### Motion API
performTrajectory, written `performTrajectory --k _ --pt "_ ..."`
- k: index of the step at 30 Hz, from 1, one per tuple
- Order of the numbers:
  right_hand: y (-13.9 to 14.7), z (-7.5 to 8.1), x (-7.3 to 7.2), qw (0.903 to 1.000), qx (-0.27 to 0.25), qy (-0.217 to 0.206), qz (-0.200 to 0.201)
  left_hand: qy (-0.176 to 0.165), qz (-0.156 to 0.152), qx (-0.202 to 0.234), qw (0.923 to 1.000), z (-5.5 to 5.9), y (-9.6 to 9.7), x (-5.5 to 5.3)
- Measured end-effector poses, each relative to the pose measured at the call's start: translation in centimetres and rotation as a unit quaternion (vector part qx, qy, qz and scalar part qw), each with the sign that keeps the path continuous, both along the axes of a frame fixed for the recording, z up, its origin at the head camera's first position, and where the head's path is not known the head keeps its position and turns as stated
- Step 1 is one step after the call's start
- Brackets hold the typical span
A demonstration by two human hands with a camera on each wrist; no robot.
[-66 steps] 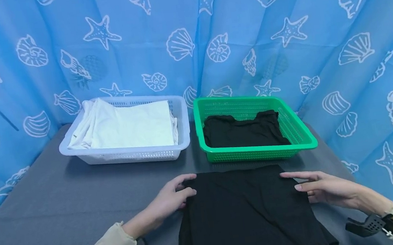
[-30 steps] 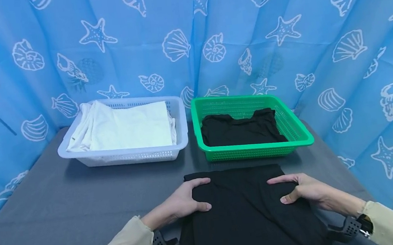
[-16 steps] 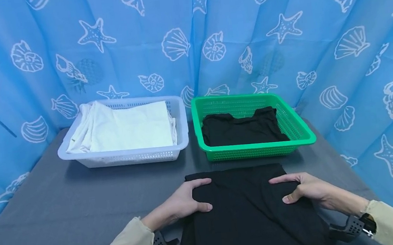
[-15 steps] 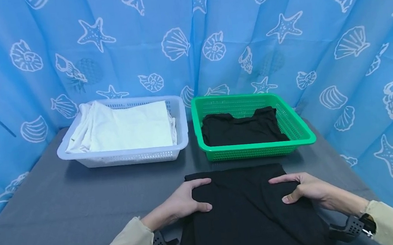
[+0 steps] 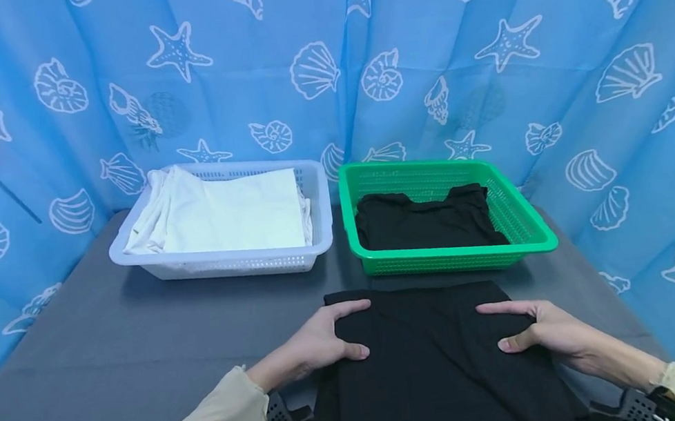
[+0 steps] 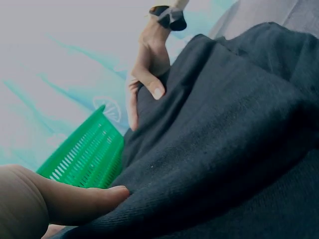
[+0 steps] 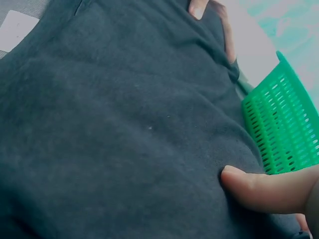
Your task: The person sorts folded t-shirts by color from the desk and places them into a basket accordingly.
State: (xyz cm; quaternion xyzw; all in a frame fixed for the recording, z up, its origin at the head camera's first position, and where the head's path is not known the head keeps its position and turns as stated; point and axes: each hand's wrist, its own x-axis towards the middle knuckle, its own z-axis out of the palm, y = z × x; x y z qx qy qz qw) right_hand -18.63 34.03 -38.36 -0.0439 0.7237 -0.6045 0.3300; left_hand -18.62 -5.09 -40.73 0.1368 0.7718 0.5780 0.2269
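A folded black garment (image 5: 431, 373) lies on the table in front of me, with soft creases across its top. At its left edge my left hand (image 5: 319, 337) holds it, thumb and index finger spread on top and the other fingers hidden under the cloth. My right hand (image 5: 554, 333) grips the opposite edge the same way. In the left wrist view the left thumb (image 6: 89, 201) presses on the cloth, which bulges up between the hands. The right thumb (image 7: 254, 186) presses into the fabric in the right wrist view.
Just beyond the garment stands a green basket (image 5: 455, 256) with a folded black top (image 5: 426, 221) in it. To its left, a white basket (image 5: 224, 258) holds folded white cloth (image 5: 231, 212). Behind both hangs a blue shell-print curtain (image 5: 274, 92). Grey cloth covers the table (image 5: 142, 358).
Both hands have moved inward from the garment's side edges, thumbs and index fingers now over its top. In the last half second the hands barely move against the cloth; the head view shifts slightly.
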Motion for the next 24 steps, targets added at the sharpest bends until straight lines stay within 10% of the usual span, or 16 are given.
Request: performTrajectory --k 11,24 --pt "-0.6 1.8 0.0 0.9997 -0.001 0.024 0.002 0.041 0.004 -0.024 0.9989 1.6 -0.4 -0.1" --pt "-1.4 3.5 0.7 0.9969 0.009 0.073 0.028 0.092 -0.086 -0.064 0.9900 4.3 -1.6 0.0"
